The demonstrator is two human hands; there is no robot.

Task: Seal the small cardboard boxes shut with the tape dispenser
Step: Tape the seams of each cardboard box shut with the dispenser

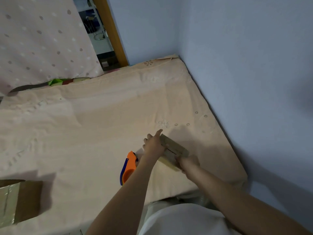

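Both hands on the small box [174, 150] on the bed [101, 124]: left hand [153, 145] lies flat with straight fingers, right hand [189, 162] grips the near end, blurred. Tape dispenser [128, 167] just beside, partly hidden by the left forearm. Taped box [18, 202] cut off at the left edge.

orange and blue tape dispenser [129, 167], brown box [172, 148], peach floral sheet [101, 124], blue wall [245, 56]
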